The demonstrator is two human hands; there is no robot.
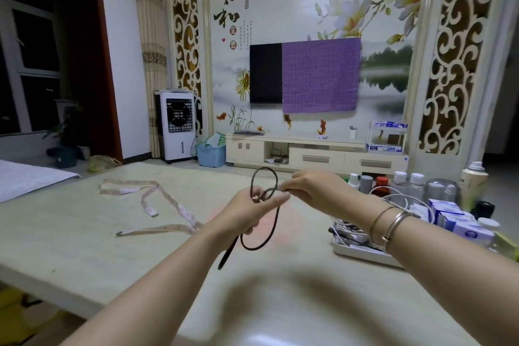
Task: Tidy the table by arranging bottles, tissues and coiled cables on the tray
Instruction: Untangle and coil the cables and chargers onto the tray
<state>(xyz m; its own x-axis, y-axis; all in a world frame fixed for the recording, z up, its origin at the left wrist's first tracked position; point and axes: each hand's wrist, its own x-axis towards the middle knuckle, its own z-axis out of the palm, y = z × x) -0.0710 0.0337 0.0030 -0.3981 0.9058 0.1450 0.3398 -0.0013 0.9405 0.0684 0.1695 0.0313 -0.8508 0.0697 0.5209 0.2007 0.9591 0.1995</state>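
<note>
- Pale bench (84, 222) fills the near view, smooth and cream, and both my forearms reach out over it from the near edge.
- My left hand (250, 213) has its fingers curled round a black cable (276, 219), gripping the loops gathered so far; a slack tail drops below it to a plug end hanging just above the bench.
- My right hand (311, 191) pinches the same cable at the top, where a loop stands up between the two hands. The hands are almost touching, so I judge the coiling is midway.
- What the next move turns on: the tray (365, 254) lies to the right of the cable, close under my right forearm, so the right hand is the nearer one for setting the coil down. It already holds white cables (393, 199) and tissue packs (455, 219).
- Bottles (407, 182) stand along the tray's far side; whether all are on it I cannot tell.
- A measuring tape (157, 202) sprawls loose on the left of the bench, well apart from the tray.
- Further off are a low cabinet, a wall television half covered by purple cloth, and a white air cooler at the left.
</note>
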